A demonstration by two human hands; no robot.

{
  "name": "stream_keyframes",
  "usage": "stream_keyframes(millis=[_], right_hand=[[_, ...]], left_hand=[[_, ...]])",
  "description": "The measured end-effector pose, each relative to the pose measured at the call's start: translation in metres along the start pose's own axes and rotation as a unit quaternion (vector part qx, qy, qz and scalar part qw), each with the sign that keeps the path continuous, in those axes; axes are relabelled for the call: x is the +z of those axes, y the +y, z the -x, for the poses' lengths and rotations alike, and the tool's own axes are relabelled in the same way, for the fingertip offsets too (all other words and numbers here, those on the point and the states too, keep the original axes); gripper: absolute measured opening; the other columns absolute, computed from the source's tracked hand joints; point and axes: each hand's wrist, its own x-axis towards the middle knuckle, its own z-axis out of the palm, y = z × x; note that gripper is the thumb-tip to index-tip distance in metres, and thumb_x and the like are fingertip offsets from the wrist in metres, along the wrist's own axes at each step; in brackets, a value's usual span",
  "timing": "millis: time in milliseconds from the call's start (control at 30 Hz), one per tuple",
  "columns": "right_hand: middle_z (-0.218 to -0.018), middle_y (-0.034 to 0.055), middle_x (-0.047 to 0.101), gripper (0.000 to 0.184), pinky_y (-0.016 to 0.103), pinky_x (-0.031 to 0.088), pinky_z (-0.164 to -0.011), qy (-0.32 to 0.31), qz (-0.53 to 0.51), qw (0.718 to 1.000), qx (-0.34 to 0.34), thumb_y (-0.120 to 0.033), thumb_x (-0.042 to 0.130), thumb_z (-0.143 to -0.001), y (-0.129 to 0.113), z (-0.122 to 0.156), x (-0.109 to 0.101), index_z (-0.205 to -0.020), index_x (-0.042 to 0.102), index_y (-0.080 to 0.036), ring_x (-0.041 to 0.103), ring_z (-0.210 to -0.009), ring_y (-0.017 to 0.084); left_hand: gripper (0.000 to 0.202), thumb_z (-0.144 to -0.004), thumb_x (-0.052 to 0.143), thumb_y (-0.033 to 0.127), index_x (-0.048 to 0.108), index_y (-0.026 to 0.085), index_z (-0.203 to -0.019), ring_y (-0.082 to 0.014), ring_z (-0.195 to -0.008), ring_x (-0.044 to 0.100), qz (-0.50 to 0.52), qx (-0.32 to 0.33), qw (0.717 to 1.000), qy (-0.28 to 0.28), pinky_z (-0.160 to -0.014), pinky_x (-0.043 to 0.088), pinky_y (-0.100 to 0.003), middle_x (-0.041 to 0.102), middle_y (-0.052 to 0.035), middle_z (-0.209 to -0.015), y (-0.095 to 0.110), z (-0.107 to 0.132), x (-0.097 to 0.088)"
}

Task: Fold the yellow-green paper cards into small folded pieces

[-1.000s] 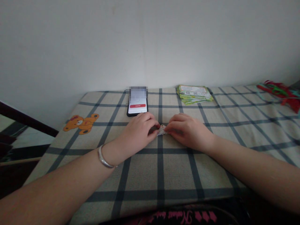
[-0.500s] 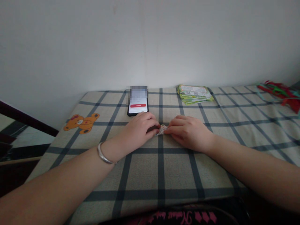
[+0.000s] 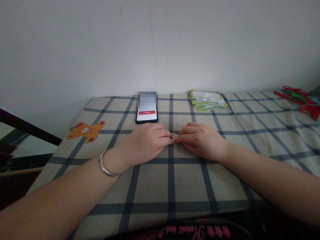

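A small piece of printed paper (image 3: 174,137) lies low over the checked cloth, mostly covered by fingers, so its full shape is hidden. My left hand (image 3: 150,140), with a silver bangle on the wrist, has its fingers closed together on the paper's left side. From the other side my right hand (image 3: 200,138) pinches the paper between thumb and fingers. Both hands rest close to the table, their fingertips nearly meeting. Just beyond my left hand lies a phone (image 3: 147,116) with a lit screen and a red bar on it.
A checked tablecloth (image 3: 155,186) covers the table, which stands against a wall. Toward the back is a stack of green-and-white printed sheets (image 3: 208,100). A flat orange bear cutout (image 3: 87,131) lies at left. Red and green material (image 3: 300,100) is bunched at far right.
My left hand has shifted slightly toward me and its fingers have drawn together, covering more of the paper's left side. My right hand stays almost in place.
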Motion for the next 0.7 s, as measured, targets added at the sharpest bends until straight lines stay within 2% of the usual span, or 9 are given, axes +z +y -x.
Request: stream_keyframes(millis=[133, 367, 600, 700], right_hand=[[-0.089, 0.0038, 0.065, 0.023, 0.030, 0.043, -0.072, -0.007, 0.009, 1.000, -0.003, -0.019, 0.049, -0.093, -0.0001, 0.0015, 0.0003, -0.104, 0.069, -0.022, 0.056, -0.083, 0.018], [-0.098, 0.0041, 0.069, 0.025, 0.031, 0.043, -0.072, -0.021, 0.068, 0.996, -0.046, -0.019, 0.045, -0.097, -0.0037, 0.0056, -0.0051, -0.113, 0.065, -0.020, 0.059, -0.087, 0.018], [-0.094, 0.0043, 0.068, 0.017, 0.031, 0.043, -0.067, -0.024, 0.098, 0.994, -0.034, -0.020, 0.052, -0.093, -0.0082, 0.0016, -0.0063, -0.102, 0.067, -0.021, 0.059, -0.083, 0.019], [-0.095, 0.0048, 0.068, 0.018, 0.031, 0.044, -0.070, -0.024, 0.087, 0.995, -0.038, -0.021, 0.050, -0.095, -0.0074, 0.0012, -0.0070, -0.102, 0.067, -0.021, 0.059, -0.085, 0.019]], left_hand=[[0.021, -0.089, 0.051, 0.012, 0.069, 0.017, -0.099, -0.0216, -0.092, 0.062, -0.010, 0.028, 0.999, -0.017, -0.082, 0.052, -0.037, 0.070, -0.0046, -0.099, -0.0010, 0.0001, -0.0051], [0.025, -0.088, 0.050, 0.010, 0.068, 0.014, -0.104, -0.0218, -0.091, 0.059, -0.009, 0.017, 0.999, -0.051, -0.082, 0.051, -0.036, 0.068, -0.0061, -0.095, 0.0025, -0.0017, -0.0092], [0.019, -0.088, 0.052, 0.013, 0.068, 0.015, -0.098, -0.0216, -0.085, 0.058, -0.043, 0.013, 0.997, -0.061, -0.074, 0.048, -0.035, 0.066, -0.0065, -0.089, 0.0062, -0.0030, -0.0088], [0.020, -0.087, 0.053, 0.013, 0.066, 0.015, -0.101, -0.0220, -0.086, 0.059, -0.054, 0.012, 0.997, -0.063, -0.074, 0.049, -0.036, 0.066, -0.0061, -0.091, 0.0075, -0.0027, -0.0094]])
